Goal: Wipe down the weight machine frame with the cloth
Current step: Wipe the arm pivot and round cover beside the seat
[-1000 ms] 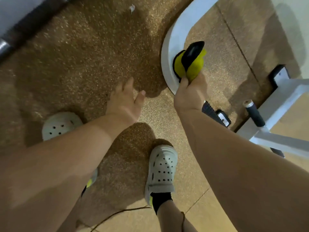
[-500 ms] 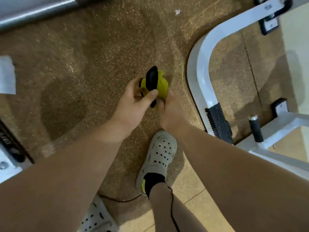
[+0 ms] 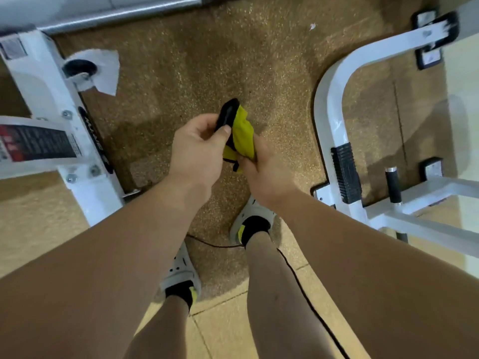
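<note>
Gym: white machine frame (image 3: 327,104), rubber flooring (image 3: 197,60)

The cloth (image 3: 242,130) is partly hidden inside the right grip (image 3: 264,174), and the label (image 3: 39,146) is too blurred to read.

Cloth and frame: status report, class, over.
Left hand pinches cloth; right hand grips its lower end. Cloth held clear of white frame. Only bare floor between them.

Speckled mat (image 3: 194,60) underfoot; black cable (image 3: 215,245) crosses it.
</note>
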